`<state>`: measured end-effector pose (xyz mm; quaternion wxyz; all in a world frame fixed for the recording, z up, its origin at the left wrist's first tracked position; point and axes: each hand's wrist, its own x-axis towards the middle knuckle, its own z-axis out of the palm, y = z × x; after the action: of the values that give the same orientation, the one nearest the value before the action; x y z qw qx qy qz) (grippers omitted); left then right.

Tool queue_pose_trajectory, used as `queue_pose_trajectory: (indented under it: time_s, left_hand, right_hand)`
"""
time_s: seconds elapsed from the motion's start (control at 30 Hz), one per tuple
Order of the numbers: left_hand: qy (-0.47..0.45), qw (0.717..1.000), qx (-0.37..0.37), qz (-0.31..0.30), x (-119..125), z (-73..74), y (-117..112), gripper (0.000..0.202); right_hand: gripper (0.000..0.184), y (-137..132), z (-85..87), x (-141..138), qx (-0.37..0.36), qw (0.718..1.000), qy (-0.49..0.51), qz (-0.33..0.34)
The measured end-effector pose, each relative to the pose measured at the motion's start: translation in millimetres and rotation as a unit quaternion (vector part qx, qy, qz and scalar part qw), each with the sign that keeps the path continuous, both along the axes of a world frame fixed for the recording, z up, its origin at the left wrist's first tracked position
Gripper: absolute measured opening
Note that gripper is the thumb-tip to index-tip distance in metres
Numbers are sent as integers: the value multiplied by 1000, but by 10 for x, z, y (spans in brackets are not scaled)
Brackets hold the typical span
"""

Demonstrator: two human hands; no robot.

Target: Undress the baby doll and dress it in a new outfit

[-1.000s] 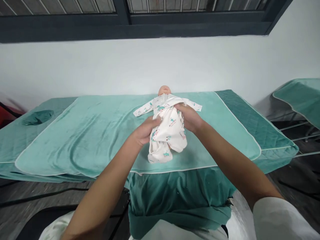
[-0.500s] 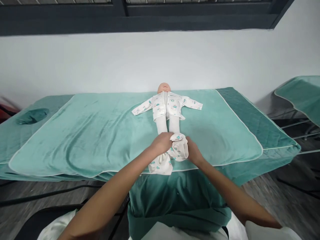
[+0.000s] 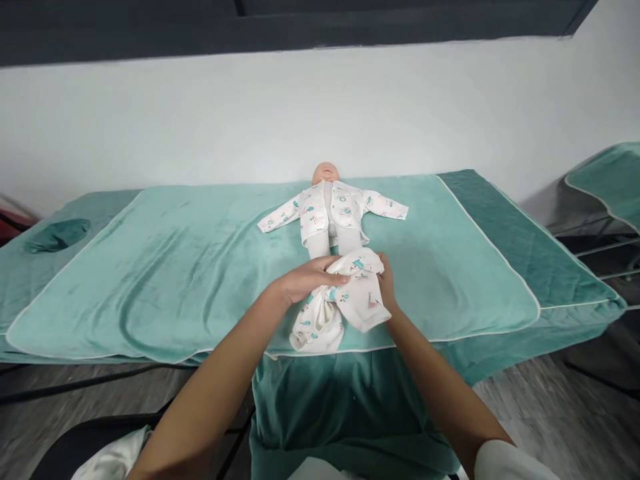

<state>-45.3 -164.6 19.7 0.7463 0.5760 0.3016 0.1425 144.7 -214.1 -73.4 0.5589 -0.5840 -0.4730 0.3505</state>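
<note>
A baby doll [image 3: 326,172] lies on its back, head toward the wall, in a white patterned jacket [image 3: 315,207] that hangs open at the front. Its arms spread to both sides in the sleeves. Around the lower ends of its white legs [image 3: 349,240] are bunched white patterned baby pants [image 3: 363,290]. My left hand [image 3: 313,277] grips the pants at their left side, thumb on top of the cloth. At the opposite side, my right hand [image 3: 386,277] holds the fabric, its fingers partly hidden behind it. The doll's feet are covered by cloth and hands.
A light green velvet sheet [image 3: 165,267] covers the massage bed [image 3: 520,247], which has a face hole [image 3: 60,235] at the left. Behind it runs a white wall [image 3: 225,120]. Another green-covered bed [image 3: 613,183] stands at the right. Dark green cloth [image 3: 345,400] hangs at the front.
The bunched pants have opened out, and one leg now drapes down toward me on the right. My left hand has shifted left, with its thumb now over the cloth.
</note>
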Motion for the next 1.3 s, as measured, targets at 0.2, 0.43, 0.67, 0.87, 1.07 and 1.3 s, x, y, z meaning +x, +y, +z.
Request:
queue_pose_trajectory:
  time_s: [0.2, 0.43, 0.67, 0.87, 1.07, 1.3]
  left_hand:
    - [68, 992, 108, 24, -7, 120, 586, 39]
    - [97, 918, 323, 210, 326, 39, 827, 16]
    - [-47, 981, 91, 166, -43, -93, 794, 33]
    - [-145, 961, 64, 227, 97, -90, 679, 33]
    - [-124, 987, 49, 93, -129, -108, 769, 47]
    - [-145, 967, 72, 197, -67, -234, 773, 32]
  right_hand:
    - [23, 333, 52, -168, 13, 990, 130, -57]
    - [22, 858, 68, 126, 71, 994, -13, -86]
    - [22, 835, 280, 416, 98, 968, -200, 114]
    - [37, 810, 1030, 57, 9, 936, -232, 263]
    - [23, 1036, 1135, 93, -65, 937, -69, 336]
    - [22, 1042, 973, 51, -97, 884, 0, 456]
